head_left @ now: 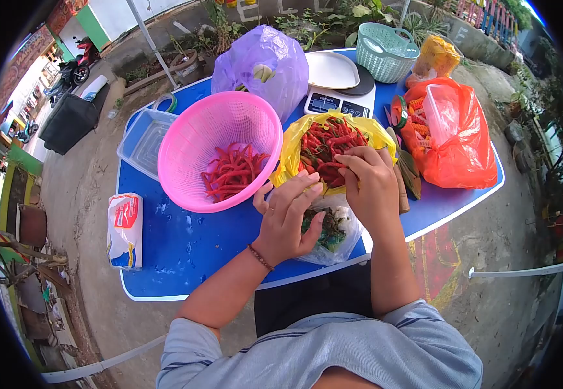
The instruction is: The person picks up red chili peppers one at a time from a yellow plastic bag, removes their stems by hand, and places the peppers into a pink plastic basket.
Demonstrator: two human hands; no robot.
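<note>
A yellow plastic bag [288, 155] lies open on the blue table, full of red chilies [323, 144]. At the bag's near left edge is my left hand [289, 211], its fingers bent and somewhat apart, with nothing visible in them. My right hand [369, 181] reaches into the bag from the right, thumb and fingertips closed on chilies. To the left stands a pink mesh basket [187, 139] with more red chilies [233, 170] at its bottom. Below the yellow bag, a clear bag [340, 243] with green and whitish contents is partly hidden by my hands.
Behind are a purple bag [265, 68], a kitchen scale [340, 104] with a white tray and a green basket [385, 58]. An orange-red bag [463, 152] is at right. A clear container [145, 139] and a white packet [126, 230] are at left on the table [184, 253].
</note>
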